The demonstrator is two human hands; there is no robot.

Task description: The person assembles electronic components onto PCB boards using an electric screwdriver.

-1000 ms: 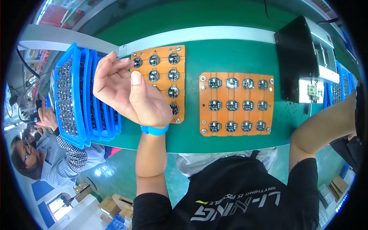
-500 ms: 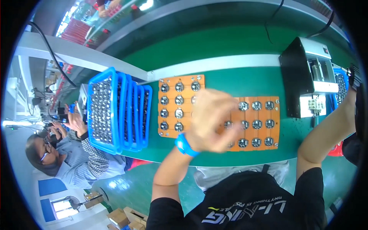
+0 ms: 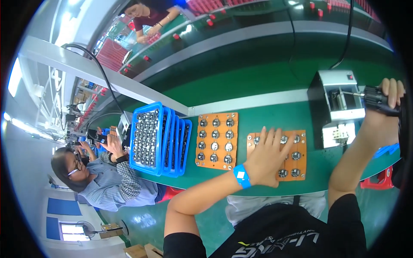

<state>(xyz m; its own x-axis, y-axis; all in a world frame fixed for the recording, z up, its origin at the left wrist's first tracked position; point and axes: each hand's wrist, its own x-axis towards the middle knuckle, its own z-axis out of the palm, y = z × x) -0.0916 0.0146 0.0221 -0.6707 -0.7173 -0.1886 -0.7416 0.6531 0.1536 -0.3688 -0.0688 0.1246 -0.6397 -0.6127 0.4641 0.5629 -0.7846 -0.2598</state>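
Note:
My left hand point(image 3: 267, 159) rests with fingers spread over an orange fixture plate point(image 3: 302, 150) holding several small round circuit boards point(image 3: 296, 155); the hand covers much of its left part. In my right hand point(image 3: 390, 95) is a black electric screwdriver point(image 3: 375, 99), held sideways with its thin bit pointing left into the opening of a black-and-white screw feeder point(image 3: 340, 79). Whether the bit touches a screw is too small to make out. A second orange plate point(image 3: 222, 154), filled with rows of similar round boards, lies to the left.
Left of the plates stand several blue trays point(image 3: 160, 137) full of small dark parts, stacked on edge. A metal rail point(image 3: 258, 99) runs along the green table's back. A co-worker point(image 3: 107, 172) sits at the left; another person point(image 3: 150, 21) works beyond the rail. Red stool point(image 3: 378, 180) at right.
My left hand has gone from a blurred, curled pose to lying spread on the right plate. The screwdriver and my right hand have come into view at the feeder. The view has shifted.

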